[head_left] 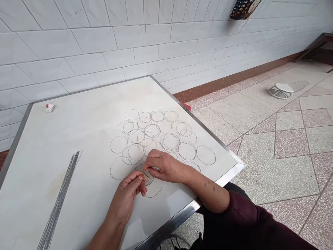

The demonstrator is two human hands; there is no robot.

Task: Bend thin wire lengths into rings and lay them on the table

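My left hand (131, 189) is closed, its thumb and forefinger pinching a small tan strip (146, 177) that could be tape or card. Right beside it, my right hand (162, 166) is closed in a pinch at the strip's upper end; what its fingertips grip is too small to make out. Many thin wire rings (206, 155) lie flat on the white table (85, 139), several of them overlapping. Some rings are partly hidden under my hands. On the left lies a bundle of straight thin wires (60, 199).
A small white and red object (50, 108) sits near the table's far left corner. Metal edging (179, 220) borders the tabletop. Behind it rises a white tiled wall (91, 40) with a dark patterned bag (243, 8). A low round stool (281, 90) stands on the floor at right.
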